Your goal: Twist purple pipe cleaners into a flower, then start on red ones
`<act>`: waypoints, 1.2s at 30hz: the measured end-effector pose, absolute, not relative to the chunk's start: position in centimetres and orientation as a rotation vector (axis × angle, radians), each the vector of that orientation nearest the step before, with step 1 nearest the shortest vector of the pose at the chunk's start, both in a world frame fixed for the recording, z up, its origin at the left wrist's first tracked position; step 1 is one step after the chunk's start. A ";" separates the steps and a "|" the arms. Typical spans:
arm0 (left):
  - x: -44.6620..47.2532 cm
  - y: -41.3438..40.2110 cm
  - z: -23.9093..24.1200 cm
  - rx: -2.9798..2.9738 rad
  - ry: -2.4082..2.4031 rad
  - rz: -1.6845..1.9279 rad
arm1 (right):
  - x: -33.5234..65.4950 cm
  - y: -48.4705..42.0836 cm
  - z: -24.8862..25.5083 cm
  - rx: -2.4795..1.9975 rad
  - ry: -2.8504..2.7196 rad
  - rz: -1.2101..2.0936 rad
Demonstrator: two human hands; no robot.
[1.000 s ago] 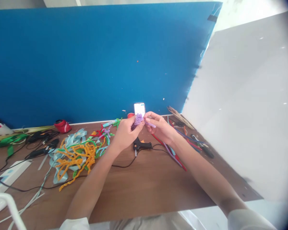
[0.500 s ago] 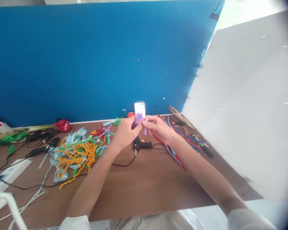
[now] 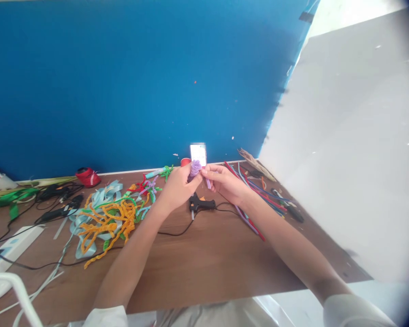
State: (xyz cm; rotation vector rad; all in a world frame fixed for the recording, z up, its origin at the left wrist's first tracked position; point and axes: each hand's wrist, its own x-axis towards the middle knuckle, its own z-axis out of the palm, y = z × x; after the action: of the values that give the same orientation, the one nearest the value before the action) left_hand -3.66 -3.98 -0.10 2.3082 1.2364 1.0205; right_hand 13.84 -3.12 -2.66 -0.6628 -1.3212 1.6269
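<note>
Between my hands is a coiled bundle of purple pipe cleaner [image 3: 196,168], held up above the table. My left hand [image 3: 180,188] is closed around its left side. My right hand [image 3: 223,182] pinches the bundle's right side, and a loose purple end [image 3: 208,183] sticks out below those fingers. Just behind the bundle a lit phone [image 3: 198,154] stands upright, its lower part hidden. A black hot glue gun [image 3: 202,204] lies on the table beneath my hands. Fingertip details are too small to make out.
Orange pipe cleaners [image 3: 111,222] and pale blue ribbon [image 3: 105,195] lie tangled at left, near a white power strip [image 3: 23,240]. Straight pipe cleaners [image 3: 255,193] lie at right. A blue panel [image 3: 139,91] rises behind the brown table [image 3: 197,263].
The loose purple end below my right fingers now slants more to the right. Both hands keep their grip in nearly the same place.
</note>
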 end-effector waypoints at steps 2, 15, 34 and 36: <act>-3.7 -4.6 0.3 2.264 1.171 1.016 | 14.0 -3.6 -2.2 -0.643 -1.416 1.557; -3.9 -6.4 1.4 1.781 0.908 0.998 | 16.5 -6.1 1.2 -0.583 -2.304 -0.256; -3.1 -4.7 0.2 1.588 0.861 1.010 | 16.4 -4.9 -0.3 -0.917 -2.174 -0.118; -3.2 -4.8 0.2 1.630 0.870 1.004 | 16.2 -4.8 -0.3 -0.930 -2.168 0.078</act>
State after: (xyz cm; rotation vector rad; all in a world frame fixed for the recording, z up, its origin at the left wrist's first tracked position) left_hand -3.18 -4.77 0.17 1.6298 0.8699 1.0044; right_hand 16.20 -4.85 -0.32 -0.9298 -2.1683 0.0780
